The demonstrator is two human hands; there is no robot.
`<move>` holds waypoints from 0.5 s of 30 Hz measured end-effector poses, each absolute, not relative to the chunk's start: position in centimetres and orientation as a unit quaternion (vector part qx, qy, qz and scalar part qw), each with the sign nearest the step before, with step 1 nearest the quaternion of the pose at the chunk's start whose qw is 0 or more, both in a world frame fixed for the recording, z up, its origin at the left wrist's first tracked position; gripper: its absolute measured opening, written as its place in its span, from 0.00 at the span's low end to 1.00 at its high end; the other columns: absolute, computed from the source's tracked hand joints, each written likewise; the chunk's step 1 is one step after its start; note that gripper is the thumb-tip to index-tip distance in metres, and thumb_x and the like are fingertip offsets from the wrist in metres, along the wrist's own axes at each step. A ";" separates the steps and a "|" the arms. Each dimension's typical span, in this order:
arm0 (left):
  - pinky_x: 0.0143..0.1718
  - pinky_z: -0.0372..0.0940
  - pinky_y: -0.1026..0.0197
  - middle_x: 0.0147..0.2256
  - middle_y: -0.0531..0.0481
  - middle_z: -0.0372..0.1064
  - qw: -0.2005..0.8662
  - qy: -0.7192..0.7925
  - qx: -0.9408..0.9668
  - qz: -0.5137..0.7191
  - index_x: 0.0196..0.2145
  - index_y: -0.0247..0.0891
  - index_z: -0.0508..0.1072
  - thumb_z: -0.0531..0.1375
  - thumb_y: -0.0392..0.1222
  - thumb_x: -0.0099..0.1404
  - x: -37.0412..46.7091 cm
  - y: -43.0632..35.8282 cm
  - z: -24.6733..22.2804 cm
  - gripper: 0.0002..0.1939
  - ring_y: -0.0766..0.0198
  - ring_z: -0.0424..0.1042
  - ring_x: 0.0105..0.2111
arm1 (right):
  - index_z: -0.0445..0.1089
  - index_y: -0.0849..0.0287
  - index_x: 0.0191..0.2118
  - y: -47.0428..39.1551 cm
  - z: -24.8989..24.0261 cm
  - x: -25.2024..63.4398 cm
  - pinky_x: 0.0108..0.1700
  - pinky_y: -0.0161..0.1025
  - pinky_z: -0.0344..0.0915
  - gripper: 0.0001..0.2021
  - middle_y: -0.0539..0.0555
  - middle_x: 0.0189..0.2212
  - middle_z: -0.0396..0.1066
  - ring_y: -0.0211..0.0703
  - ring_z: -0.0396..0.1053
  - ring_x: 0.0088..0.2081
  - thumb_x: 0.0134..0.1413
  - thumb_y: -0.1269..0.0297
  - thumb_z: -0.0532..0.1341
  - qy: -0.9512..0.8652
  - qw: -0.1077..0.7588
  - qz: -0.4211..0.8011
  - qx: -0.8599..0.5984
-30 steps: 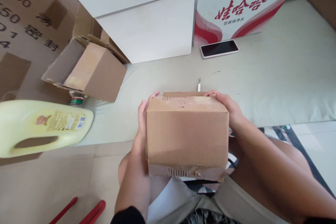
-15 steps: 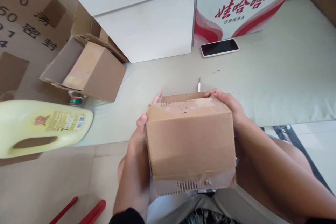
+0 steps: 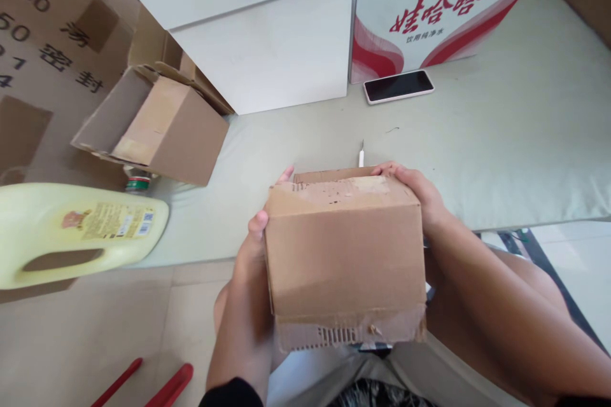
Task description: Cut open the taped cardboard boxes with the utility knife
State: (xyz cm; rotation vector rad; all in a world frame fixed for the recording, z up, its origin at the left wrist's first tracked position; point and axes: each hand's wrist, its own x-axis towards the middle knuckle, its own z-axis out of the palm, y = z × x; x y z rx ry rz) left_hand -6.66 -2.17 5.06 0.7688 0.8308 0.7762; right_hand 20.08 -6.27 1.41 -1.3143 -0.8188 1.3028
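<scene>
A brown cardboard box [image 3: 346,261] is held between my two hands above my lap, at the front edge of the padded surface. Its lower flap [image 3: 351,329] has a torn, ridged edge, and another flap sticks out at the far side. My left hand [image 3: 255,238] grips the box's left side, with the thumb by the near corner and a fingertip showing past the far one. Over the far right edge curl the fingers of my right hand [image 3: 410,187]. Just beyond the box lies a thin white-handled tool [image 3: 361,156] with a narrow metal tip.
A phone [image 3: 399,86] lies before a white and red carton [image 3: 424,25]. Stacked white boxes [image 3: 272,51] stand at the back. To the left are an open cardboard box [image 3: 191,140], a bottle cap [image 3: 138,183] and a yellow jug [image 3: 86,216]. Red handles [image 3: 172,385] show at lower left.
The near lower edge of the cardboard box has shifted very slightly up and left. Both hands keep their hold.
</scene>
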 end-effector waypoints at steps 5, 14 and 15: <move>0.55 0.68 0.45 0.58 0.43 0.70 0.738 0.409 0.382 0.377 0.65 0.49 0.65 0.65 0.70 0.53 -6.5 -2.3 5.2 0.46 0.39 0.70 0.58 | 0.72 0.52 0.35 -6.4 1.4 19.9 0.52 0.50 0.68 0.17 0.55 0.39 0.74 0.54 0.71 0.47 0.54 0.43 0.59 -0.327 0.535 0.553 -0.549; 0.51 0.70 0.52 0.69 0.55 0.56 0.705 0.398 0.409 0.422 0.46 0.50 0.70 0.62 0.67 0.57 -6.2 -2.3 4.9 0.26 0.45 0.61 0.64 | 0.73 0.50 0.35 -6.5 1.3 20.0 0.55 0.52 0.66 0.17 0.54 0.41 0.75 0.56 0.71 0.50 0.56 0.42 0.58 -0.342 0.529 0.546 -0.551; 0.52 0.70 0.51 0.69 0.56 0.56 0.705 0.399 0.407 0.422 0.46 0.50 0.70 0.62 0.68 0.57 -6.2 -2.3 4.9 0.26 0.45 0.61 0.64 | 0.73 0.50 0.34 -6.5 1.3 20.0 0.55 0.52 0.66 0.17 0.54 0.41 0.75 0.56 0.71 0.50 0.57 0.42 0.58 -0.347 0.530 0.542 -0.552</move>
